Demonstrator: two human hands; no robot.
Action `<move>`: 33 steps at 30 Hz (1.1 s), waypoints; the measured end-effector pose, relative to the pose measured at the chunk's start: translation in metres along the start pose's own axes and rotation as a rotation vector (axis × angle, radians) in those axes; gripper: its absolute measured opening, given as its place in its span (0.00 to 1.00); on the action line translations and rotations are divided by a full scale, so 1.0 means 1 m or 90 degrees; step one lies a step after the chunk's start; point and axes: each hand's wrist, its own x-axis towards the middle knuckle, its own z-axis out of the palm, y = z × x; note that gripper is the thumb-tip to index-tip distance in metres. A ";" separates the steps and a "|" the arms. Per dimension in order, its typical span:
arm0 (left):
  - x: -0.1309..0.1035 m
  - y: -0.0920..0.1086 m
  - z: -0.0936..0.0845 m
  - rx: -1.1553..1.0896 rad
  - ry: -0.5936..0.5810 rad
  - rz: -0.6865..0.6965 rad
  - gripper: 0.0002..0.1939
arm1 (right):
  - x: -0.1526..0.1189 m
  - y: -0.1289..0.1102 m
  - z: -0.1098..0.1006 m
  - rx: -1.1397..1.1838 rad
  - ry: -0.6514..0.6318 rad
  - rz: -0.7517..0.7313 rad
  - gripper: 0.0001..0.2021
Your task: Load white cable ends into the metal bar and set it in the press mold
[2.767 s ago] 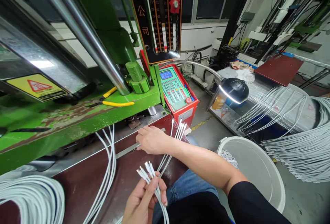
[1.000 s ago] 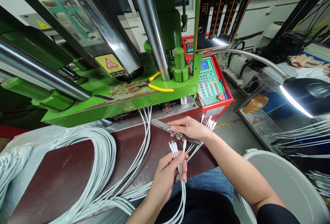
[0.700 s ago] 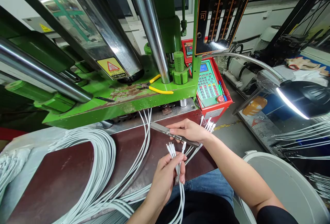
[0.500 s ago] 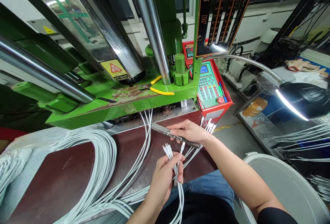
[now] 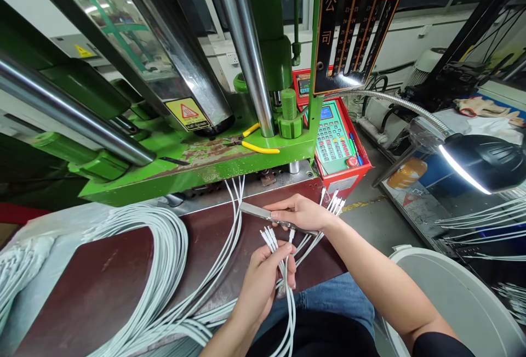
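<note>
My left hand (image 5: pixel 269 272) is closed around several white cables (image 5: pixel 289 313), whose white connector ends stick up above the fingers. One connector stands apart from the others, close under my right hand. My right hand (image 5: pixel 299 213) grips a flat grey metal tool (image 5: pixel 255 210), held slantwise above the connectors. More white cables with connectors (image 5: pixel 335 203) lie over the table edge beyond my right wrist. A few cables (image 5: pixel 236 220) run from under the green machine, left of the tool. A large coil of white cable (image 5: pixel 170 236) lies on the brown table (image 5: pixel 110 275).
The green machine (image 5: pixel 197 173) stands ahead, with yellow-handled pliers (image 5: pixel 258 147) on its ledge. A red control box (image 5: pixel 343 170) is at its right. A lit lamp (image 5: pixel 485 162) hangs at right above a bench. A pale bin (image 5: pixel 447 285) stands near my right arm.
The view has shifted slightly, so the machine sits a little lower and further right. My right hand has tilted a little with the metal tool. My left hand keeps its hold on the cables.
</note>
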 end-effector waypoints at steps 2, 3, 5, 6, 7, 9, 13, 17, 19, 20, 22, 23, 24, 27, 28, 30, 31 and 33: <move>-0.001 0.001 0.000 -0.008 -0.014 0.001 0.11 | -0.001 -0.001 -0.001 -0.009 0.009 0.004 0.18; -0.001 0.001 0.000 -0.022 -0.021 0.005 0.11 | -0.001 -0.001 -0.002 -0.009 0.016 0.006 0.18; -0.002 0.003 0.000 -0.049 -0.032 0.013 0.11 | -0.002 -0.003 -0.005 -0.001 0.022 0.008 0.18; -0.003 0.003 -0.001 -0.055 -0.035 0.018 0.10 | -0.002 -0.004 -0.006 0.005 0.021 0.009 0.18; -0.003 0.003 -0.002 -0.056 -0.035 0.023 0.11 | -0.003 -0.004 -0.006 0.012 0.020 0.011 0.18; -0.004 0.003 -0.004 -0.046 -0.029 0.029 0.11 | -0.003 -0.005 -0.007 0.014 0.024 0.015 0.18; -0.001 0.000 -0.006 -0.034 0.000 0.031 0.10 | -0.003 -0.005 -0.007 -0.003 0.017 0.025 0.18; 0.000 -0.002 -0.007 -0.003 0.017 0.041 0.10 | -0.004 -0.005 -0.007 -0.009 0.013 0.022 0.18; -0.001 -0.001 -0.008 0.009 0.014 0.052 0.10 | -0.004 -0.006 -0.007 0.000 0.007 0.029 0.19; -0.002 0.000 -0.008 0.010 0.011 0.052 0.10 | -0.004 -0.006 -0.007 0.003 0.002 0.033 0.19; -0.002 0.001 -0.010 0.007 0.010 0.042 0.10 | -0.005 -0.007 -0.007 0.002 -0.008 0.036 0.20; -0.002 0.002 -0.011 0.005 0.012 0.037 0.09 | -0.004 -0.007 -0.007 -0.003 -0.011 0.037 0.21; -0.002 0.003 -0.011 0.004 0.014 0.035 0.09 | -0.004 -0.007 -0.007 -0.010 -0.014 0.037 0.21; -0.001 0.004 -0.010 0.001 0.020 0.043 0.09 | -0.003 -0.005 -0.006 -0.033 -0.012 0.023 0.22; -0.001 0.005 -0.010 0.002 0.020 0.048 0.09 | -0.002 -0.004 -0.006 -0.043 -0.009 0.011 0.22; 0.000 0.005 -0.009 0.009 0.019 0.054 0.09 | -0.001 -0.002 -0.005 -0.065 -0.002 -0.016 0.22; 0.000 0.005 -0.009 0.014 0.020 0.056 0.09 | -0.001 0.000 -0.005 -0.074 -0.002 -0.026 0.21; 0.000 0.005 -0.009 0.023 0.020 0.058 0.09 | 0.000 0.002 -0.005 -0.085 -0.010 -0.035 0.21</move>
